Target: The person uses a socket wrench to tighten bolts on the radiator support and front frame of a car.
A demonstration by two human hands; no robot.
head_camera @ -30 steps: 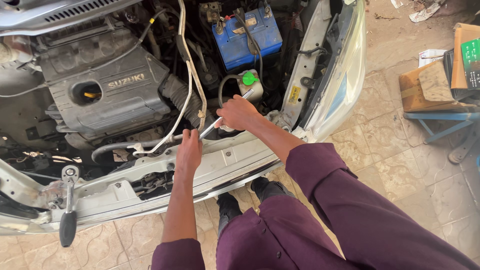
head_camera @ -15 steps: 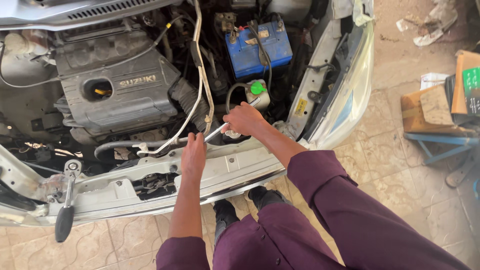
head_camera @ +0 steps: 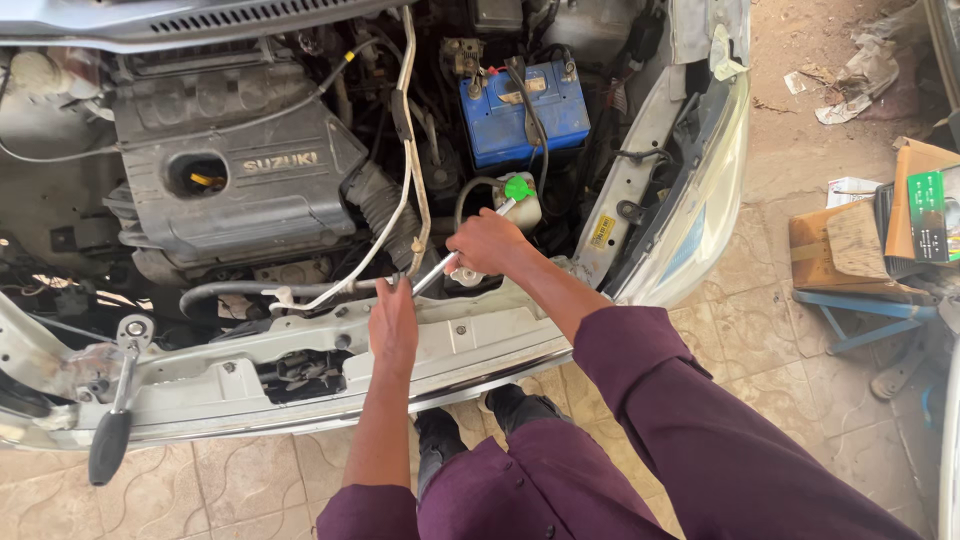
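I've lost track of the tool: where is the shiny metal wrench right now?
In the head view, the shiny metal wrench lies slanted between both hands at the bay's front edge, gripped by the right hand, its lower end at the left hand.

The engine cover is sitting left of the battery. The reservoir is lying just before the battery. The cardboard box is standing far right of the battery, on the floor.
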